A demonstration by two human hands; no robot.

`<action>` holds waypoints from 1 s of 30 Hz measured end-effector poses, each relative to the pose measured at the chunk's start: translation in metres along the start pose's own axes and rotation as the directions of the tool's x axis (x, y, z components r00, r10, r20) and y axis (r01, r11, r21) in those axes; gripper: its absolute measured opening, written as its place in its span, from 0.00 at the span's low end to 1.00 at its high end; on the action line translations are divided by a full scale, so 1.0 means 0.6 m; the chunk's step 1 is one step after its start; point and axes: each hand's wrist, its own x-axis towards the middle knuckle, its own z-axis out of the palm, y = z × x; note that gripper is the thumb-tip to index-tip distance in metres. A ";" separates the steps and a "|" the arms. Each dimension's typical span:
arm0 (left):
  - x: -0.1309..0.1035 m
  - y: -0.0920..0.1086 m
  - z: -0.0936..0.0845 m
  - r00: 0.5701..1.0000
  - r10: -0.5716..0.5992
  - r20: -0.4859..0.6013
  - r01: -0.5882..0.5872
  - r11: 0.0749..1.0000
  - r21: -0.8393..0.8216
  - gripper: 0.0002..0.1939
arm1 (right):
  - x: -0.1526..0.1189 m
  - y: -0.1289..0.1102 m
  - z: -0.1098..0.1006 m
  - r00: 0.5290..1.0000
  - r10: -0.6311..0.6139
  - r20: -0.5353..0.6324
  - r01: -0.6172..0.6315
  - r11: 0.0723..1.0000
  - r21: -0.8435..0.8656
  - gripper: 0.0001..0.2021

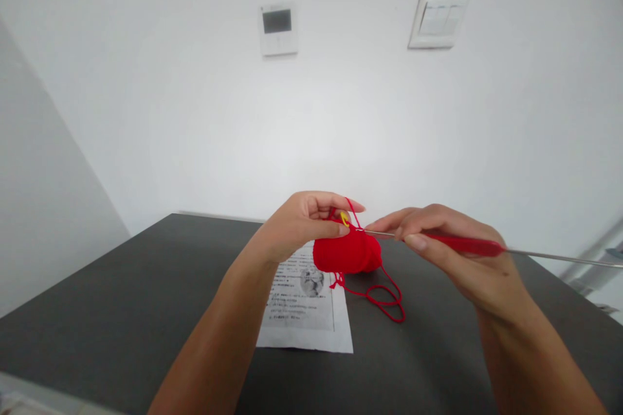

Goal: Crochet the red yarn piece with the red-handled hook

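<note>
My left hand (311,217) pinches the upper edge of a red crochet piece (337,253), with red working yarn (352,207) running over its index finger. A yellow stitch marker (344,218) sits at that edge beside my thumb. In my right hand (448,240) is a crochet hook (467,244) with a red handle, gripped like a pen. Its metal tip points left and meets the edge of the piece; whether it is inside a stitch I cannot tell. Behind the piece shows a red ball of yarn (374,254), partly hidden.
A printed sheet of paper (311,331) lies on the dark table (146,311), partly under my left hand. Loose red yarn (389,301) loops on the tabletop to its right. On the white wall behind are a thermostat panel (278,29) and a light switch (438,19).
</note>
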 end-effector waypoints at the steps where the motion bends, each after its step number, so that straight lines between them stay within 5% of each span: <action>1: -0.001 0.000 0.000 1.000 0.005 -0.004 -0.005 1.000 0.007 0.18 | -0.001 -0.001 0.000 1.000 0.006 0.001 -0.006 1.000 -0.014 0.03; 17: -0.004 0.001 0.006 0.999 0.045 -0.021 -0.042 0.994 0.101 0.19 | -0.001 -0.013 -0.001 0.988 -0.098 0.118 0.134 0.926 -0.352 0.07; 30: -0.008 0.005 0.018 0.995 0.074 -0.065 -0.062 0.984 0.165 0.21 | 0.008 -0.004 0.025 0.967 -0.201 0.154 0.250 0.852 -0.459 0.07</action>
